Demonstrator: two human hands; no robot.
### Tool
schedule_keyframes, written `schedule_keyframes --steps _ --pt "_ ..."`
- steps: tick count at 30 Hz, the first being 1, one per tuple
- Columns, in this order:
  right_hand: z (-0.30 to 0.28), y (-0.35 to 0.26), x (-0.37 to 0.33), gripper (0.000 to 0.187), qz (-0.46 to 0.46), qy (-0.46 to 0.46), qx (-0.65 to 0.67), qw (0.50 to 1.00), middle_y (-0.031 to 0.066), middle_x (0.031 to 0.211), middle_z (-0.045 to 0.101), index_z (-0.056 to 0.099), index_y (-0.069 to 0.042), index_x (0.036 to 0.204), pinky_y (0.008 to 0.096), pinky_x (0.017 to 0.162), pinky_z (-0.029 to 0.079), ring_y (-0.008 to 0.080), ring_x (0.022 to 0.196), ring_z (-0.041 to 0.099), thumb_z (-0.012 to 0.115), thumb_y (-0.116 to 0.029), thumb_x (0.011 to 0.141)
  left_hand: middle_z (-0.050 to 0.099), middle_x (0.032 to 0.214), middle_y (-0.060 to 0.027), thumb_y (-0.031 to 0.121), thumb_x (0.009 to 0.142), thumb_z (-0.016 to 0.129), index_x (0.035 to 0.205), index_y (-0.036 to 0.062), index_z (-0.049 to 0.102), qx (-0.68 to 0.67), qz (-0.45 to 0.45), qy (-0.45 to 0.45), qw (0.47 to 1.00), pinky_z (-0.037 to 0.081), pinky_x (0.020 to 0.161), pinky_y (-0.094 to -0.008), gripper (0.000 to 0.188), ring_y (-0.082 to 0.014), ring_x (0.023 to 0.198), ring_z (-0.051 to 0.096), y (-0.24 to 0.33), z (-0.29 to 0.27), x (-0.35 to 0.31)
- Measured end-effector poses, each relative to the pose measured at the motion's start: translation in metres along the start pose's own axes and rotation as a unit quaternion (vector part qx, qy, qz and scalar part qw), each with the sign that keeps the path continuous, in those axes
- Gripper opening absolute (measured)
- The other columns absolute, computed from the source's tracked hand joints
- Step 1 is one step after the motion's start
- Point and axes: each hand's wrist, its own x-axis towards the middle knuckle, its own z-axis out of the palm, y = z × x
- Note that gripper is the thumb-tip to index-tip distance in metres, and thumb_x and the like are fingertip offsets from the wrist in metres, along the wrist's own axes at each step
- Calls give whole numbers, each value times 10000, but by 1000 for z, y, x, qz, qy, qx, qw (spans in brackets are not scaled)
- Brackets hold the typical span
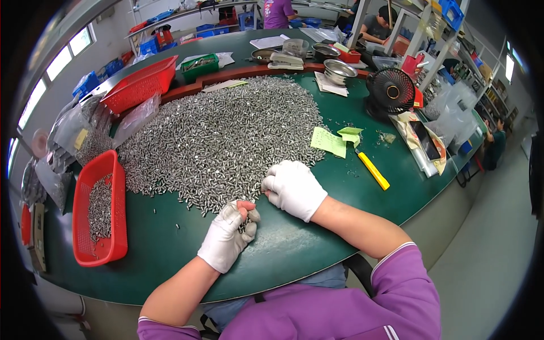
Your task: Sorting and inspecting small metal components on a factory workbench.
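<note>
A wide heap of small silver metal pins (221, 136) covers the middle of the green table (283, 249). My left hand (228, 235), in a white glove, is curled shut around a handful of the pins at the heap's near edge. My right hand (293, 188), also gloved, rests palm down at the heap's near right edge, fingers bent onto the pins.
A red basket (99, 209) with some pins stands at the left. Another red basket (139, 85) sits at the back left. A black fan (391, 90), green paper notes (328, 141), a yellow cutter (373, 170) and metal bowls (339, 71) lie to the right and back. Other people work beyond.
</note>
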Motion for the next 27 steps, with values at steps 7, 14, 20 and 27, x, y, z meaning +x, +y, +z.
schedule_keyframes --steps 7,14,20,27 --pt "-6 -4 1 81 25 30 33 999 50 809 628 672 -115 788 398 686 497 269 783 605 681 -183 747 595 867 -9 175 920 633 1025 120 578 18 3 9 1000 382 601 -209 130 -80 658 484 -3 0 3" --pt "-20 -25 -1 133 -16 60 176 982 45 858 630 651 -105 815 386 756 481 267 855 598 712 -149 706 605 863 -7 157 925 625 986 119 568 13 10 23 1000 384 579 -195 92 -69 645 472 -5 0 3" --pt "-16 -25 -5 188 -35 62 231 970 51 897 627 659 -102 834 389 775 485 273 883 588 728 -240 727 612 872 -8 153 928 621 990 112 572 34 23 32 999 386 572 -195 89 -68 644 467 -5 4 3" --pt "-14 -18 -4 210 -79 97 228 966 35 890 620 647 -130 832 377 705 480 259 813 593 777 -230 701 625 889 -14 136 924 624 1028 94 581 10 9 13 1000 389 575 -188 120 -68 646 474 -3 4 3"
